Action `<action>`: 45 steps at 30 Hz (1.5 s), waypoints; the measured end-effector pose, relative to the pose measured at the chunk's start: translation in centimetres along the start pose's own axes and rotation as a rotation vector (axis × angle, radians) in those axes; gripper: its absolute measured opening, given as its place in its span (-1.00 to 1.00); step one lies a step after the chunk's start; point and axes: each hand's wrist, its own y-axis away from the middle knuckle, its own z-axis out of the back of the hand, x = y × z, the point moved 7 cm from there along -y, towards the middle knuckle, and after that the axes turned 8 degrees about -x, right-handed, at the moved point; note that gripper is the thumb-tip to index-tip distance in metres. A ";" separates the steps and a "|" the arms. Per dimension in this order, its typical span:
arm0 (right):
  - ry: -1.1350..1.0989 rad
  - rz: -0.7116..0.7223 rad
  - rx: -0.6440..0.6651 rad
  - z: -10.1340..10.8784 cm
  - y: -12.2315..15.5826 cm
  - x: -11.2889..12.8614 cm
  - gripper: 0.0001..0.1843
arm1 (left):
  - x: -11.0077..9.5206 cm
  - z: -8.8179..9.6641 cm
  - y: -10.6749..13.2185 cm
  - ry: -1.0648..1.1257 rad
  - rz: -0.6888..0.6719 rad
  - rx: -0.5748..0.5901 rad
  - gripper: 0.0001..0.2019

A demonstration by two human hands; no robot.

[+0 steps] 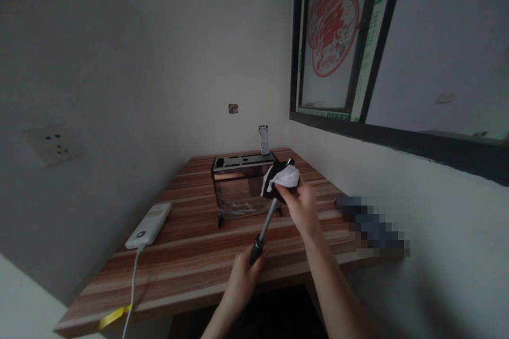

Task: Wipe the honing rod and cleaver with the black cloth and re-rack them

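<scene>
Left fingers (260, 261) hide part of the black handle (256, 250). Right of the right fingers (287, 195), pixelation blurs a dark object (371, 225).

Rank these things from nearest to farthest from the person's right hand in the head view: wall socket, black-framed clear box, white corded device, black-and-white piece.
From the right hand:
1. Black-and-white piece: held in it.
2. Black-framed clear box: just to the left.
3. White corded device: farther left, lying flat.
4. Wall socket: farthest left, higher up.

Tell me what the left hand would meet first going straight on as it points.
Probably the black-and-white piece up along the shaft, held by the right hand; depth is unclear.
</scene>
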 end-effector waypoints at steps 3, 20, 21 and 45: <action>0.019 0.049 -0.031 0.5 -1.3 0.9 -0.78 | 0.1 0.0 0.0 -0.010 0.004 -0.008 -0.66; 0.003 0.088 -0.246 2.0 -3.2 -1.0 -0.66 | -0.5 -0.1 0.1 -0.046 -0.008 0.022 -0.70; 0.006 0.083 -0.245 1.9 -3.0 -1.1 -0.66 | -0.5 -0.1 0.1 -0.040 -0.004 0.027 -0.69; -0.045 -0.255 0.145 -2.8 8.3 -4.8 -0.71 | 0.5 0.1 -0.4 0.128 0.040 -0.023 -0.72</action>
